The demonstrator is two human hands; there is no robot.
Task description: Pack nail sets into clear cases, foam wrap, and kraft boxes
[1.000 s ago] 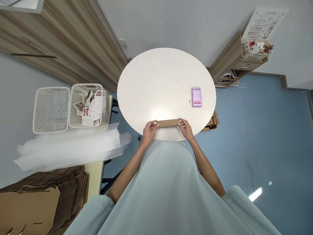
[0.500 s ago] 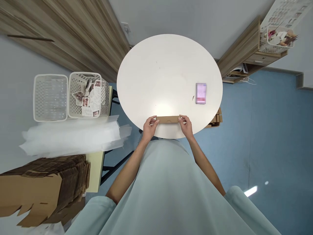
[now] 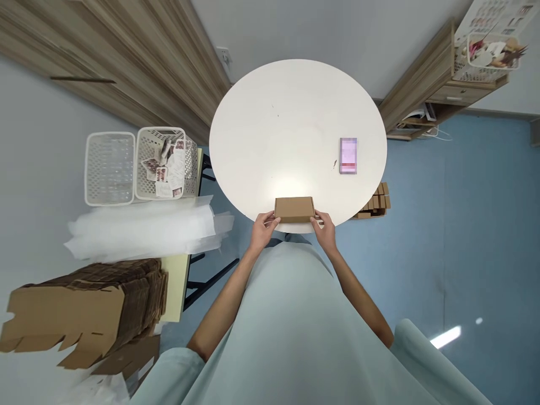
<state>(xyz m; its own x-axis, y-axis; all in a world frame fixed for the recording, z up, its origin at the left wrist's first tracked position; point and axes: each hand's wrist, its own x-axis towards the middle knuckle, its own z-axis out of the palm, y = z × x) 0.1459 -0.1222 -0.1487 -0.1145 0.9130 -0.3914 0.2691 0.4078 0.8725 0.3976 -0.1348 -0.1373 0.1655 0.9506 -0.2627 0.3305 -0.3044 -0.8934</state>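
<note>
A small brown cardboard box (image 3: 294, 210) is at the near edge of the round white table (image 3: 253, 124), its broad flat face turned up. My left hand (image 3: 263, 229) grips the box's left end between thumb and fingers. On the opposite end, my right hand (image 3: 324, 229) pinches the near right corner. Further back on the table, to the right, lies a flat pinkish rectangular thing (image 3: 348, 156), blurred out so its kind is hidden.
Left of the table, a side table (image 3: 175, 287) bears two white baskets (image 3: 135, 163), white foam sheets (image 3: 143, 228) and stacked flat cardboard (image 3: 67, 312). Small brown boxes (image 3: 375, 203) sit low at the right. Wooden cabinets (image 3: 422, 79) flank the table.
The box has tipped so that its broad face shows, where before only a narrow side with a thumb notch faced me. Both hands have shifted slightly toward me and still hold its ends.
</note>
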